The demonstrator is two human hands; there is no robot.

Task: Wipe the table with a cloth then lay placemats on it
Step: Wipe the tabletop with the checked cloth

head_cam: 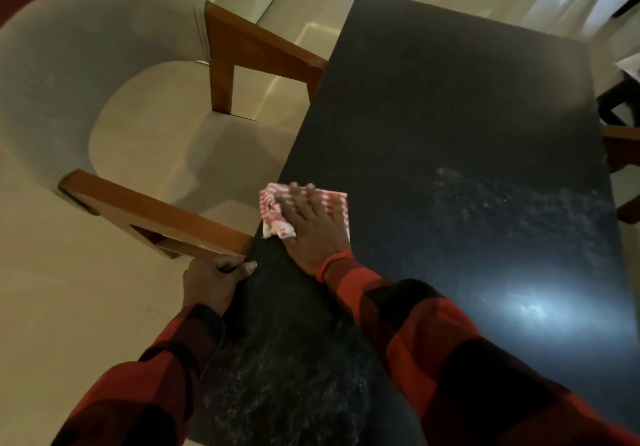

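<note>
Dark bench [460, 99], glossy, dusty streaks toward the near end and a bright glare spot near the right edge. Red-and-white checked cloth [273, 217], crumpled, lying on the bench close to its left edge. Right hand [311, 227] flat on the cloth, fingers straight and spread, pressing it to the surface; grip released, not curled round the fabric. Orange band at that wrist, red-and-black plaid sleeve [450, 341] crossing the bench. Left hand [214, 282] at the bench's left edge, nearer than the cloth: thumb lying on top, fingers curled down over the rim, grasping the bench. Chair [69, 81] with grey curved back and wooden frame just beside the left edge, one wooden arm reaching the bench just beyond the left hand. Pale tiled floor [52, 289] below. No placemats in view.
</note>
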